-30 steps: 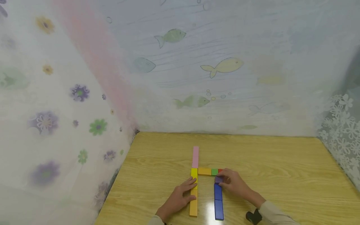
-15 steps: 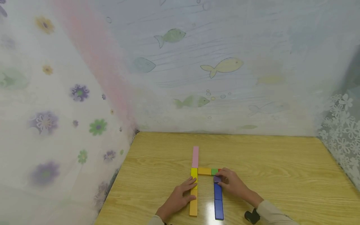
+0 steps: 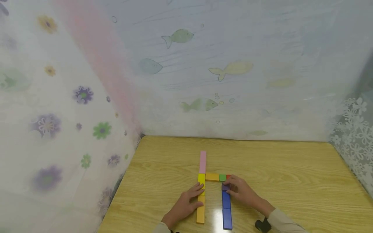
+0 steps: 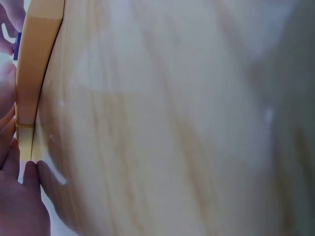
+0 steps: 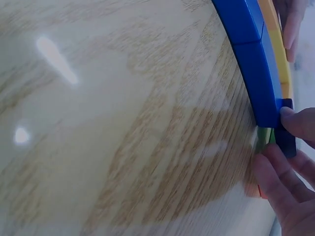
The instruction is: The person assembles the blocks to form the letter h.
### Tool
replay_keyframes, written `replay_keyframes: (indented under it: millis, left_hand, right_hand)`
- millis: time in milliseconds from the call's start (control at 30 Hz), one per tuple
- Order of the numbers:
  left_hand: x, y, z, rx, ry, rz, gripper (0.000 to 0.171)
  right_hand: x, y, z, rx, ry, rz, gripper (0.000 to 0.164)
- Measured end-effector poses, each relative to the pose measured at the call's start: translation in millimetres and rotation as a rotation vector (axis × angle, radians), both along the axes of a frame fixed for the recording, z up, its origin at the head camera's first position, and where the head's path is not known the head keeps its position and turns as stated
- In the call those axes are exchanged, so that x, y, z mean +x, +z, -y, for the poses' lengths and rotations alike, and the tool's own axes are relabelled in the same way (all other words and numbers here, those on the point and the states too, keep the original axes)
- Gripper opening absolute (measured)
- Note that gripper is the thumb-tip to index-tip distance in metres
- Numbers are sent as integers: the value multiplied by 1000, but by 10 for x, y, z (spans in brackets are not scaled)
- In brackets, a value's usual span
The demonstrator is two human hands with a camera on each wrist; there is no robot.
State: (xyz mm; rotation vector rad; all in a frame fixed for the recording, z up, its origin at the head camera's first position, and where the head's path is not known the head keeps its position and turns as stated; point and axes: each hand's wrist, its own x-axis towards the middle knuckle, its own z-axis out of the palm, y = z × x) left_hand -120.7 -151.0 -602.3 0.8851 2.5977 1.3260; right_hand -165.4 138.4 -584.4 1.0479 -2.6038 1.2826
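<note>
My right hand (image 3: 243,191) pinches a small purple block (image 3: 225,187) between thumb and fingers. That block sits at the far end of two blue blocks (image 3: 226,210) laid in a line. In the right wrist view the purple block (image 5: 285,142) looks dark and stands slightly off the blue blocks' line. My left hand (image 3: 184,204) rests against a yellow block (image 3: 201,178) and an orange block (image 3: 200,215), fingers extended. An orange block (image 3: 212,177), a green block (image 3: 222,177) and a partly covered red block (image 3: 228,176) form a crosswise row.
Beyond the yellow block a pink strip (image 3: 202,161) continues the left line. The wooden table (image 3: 276,165) ends at a fish-painted wall (image 3: 233,87). A flowered cloth (image 3: 58,136) hangs along the left. A black object (image 3: 263,225) is at the right sleeve.
The purple block shifted left and tilted, then came back into line with the blue blocks. Both blue blocks have slid slightly toward me. My left hand has stayed in place.
</note>
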Motion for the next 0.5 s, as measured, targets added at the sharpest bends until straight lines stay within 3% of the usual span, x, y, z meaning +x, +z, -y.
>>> replay_keyframes:
  millis: [200,500]
  left_hand:
    - [-8,-16,0,12,6,16,51]
    - [-14,-28,5,5,-5,-16,50]
  right_hand:
    - [16,-6,-31,-20,24,62,23]
    - [35,12,-48,12,56,77,17]
